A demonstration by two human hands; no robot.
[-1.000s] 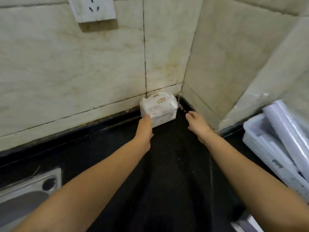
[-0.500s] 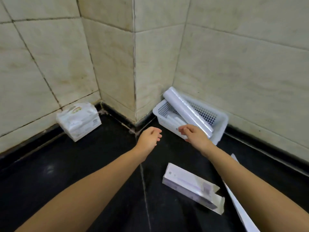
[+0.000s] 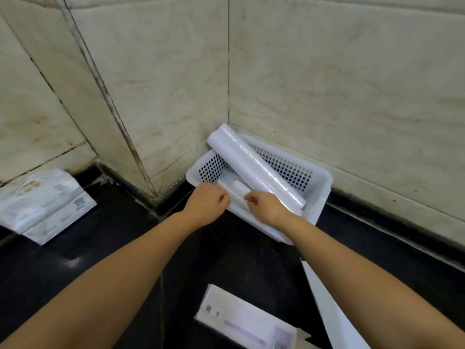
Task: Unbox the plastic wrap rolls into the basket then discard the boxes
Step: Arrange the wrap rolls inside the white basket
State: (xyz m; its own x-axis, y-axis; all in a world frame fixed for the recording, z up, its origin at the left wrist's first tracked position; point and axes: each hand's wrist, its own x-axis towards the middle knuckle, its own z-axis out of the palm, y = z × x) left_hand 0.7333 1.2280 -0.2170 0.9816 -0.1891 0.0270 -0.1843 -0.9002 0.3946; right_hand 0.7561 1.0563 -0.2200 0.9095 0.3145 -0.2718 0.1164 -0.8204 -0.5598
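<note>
A white perforated basket (image 3: 317, 183) sits on the black counter in the tiled wall corner. A long plastic wrap roll (image 3: 251, 162) lies slanted across it, its far end propped on the basket's back corner. A smaller white roll (image 3: 235, 188) lies inside, under the long one. My left hand (image 3: 206, 205) is at the basket's front rim with fingers curled beside the small roll's near end; whether it grips anything is unclear. My right hand (image 3: 268, 209) pinches at that same end. An opened box (image 3: 246, 321) lies near the counter's front, and another white box (image 3: 332, 311) lies partly under my right forearm.
A soft white tissue pack (image 3: 42, 202) rests against the wall at the left. Tiled walls close in behind the basket, and a jutting wall corner (image 3: 151, 182) stands just left of it. Bare black counter (image 3: 239, 260) shows between the basket and the boxes.
The view swung right from the tissue pack to the basket. Both hands moved forward from open in mid-air to the basket's front rim and curled around the small roll's end.
</note>
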